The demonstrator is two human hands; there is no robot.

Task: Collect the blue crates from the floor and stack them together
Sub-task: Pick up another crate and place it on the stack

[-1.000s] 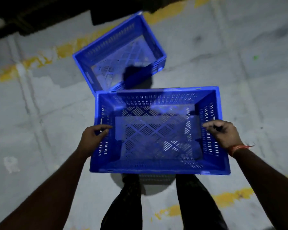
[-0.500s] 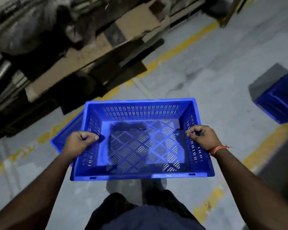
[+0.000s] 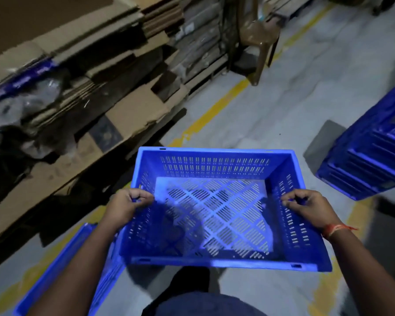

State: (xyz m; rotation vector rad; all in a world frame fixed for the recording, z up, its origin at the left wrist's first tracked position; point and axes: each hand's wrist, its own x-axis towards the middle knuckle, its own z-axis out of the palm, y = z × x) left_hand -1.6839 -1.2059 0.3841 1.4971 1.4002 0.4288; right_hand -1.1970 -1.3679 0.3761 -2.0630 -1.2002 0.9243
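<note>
The grey concrete floor [image 3: 283, 106], marked with worn yellow lines [image 3: 214, 112], carries a blue crate [image 3: 55, 270] below the left hand [image 3: 126, 207], a stack of blue crates [image 3: 372, 156] beyond the right hand [image 3: 310, 208], flattened cardboard [image 3: 132, 110] and a brown plastic chair [image 3: 258, 35] farther ahead.

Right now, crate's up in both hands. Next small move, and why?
Probably carry the empty slotted blue plastic crate to the right, toward the stack of blue crates at the frame's right edge, then lower it on top. The left hand and right hand each grip a side wall, the crate is off the grey concrete floor, and that stack looks like the collection point.
</note>
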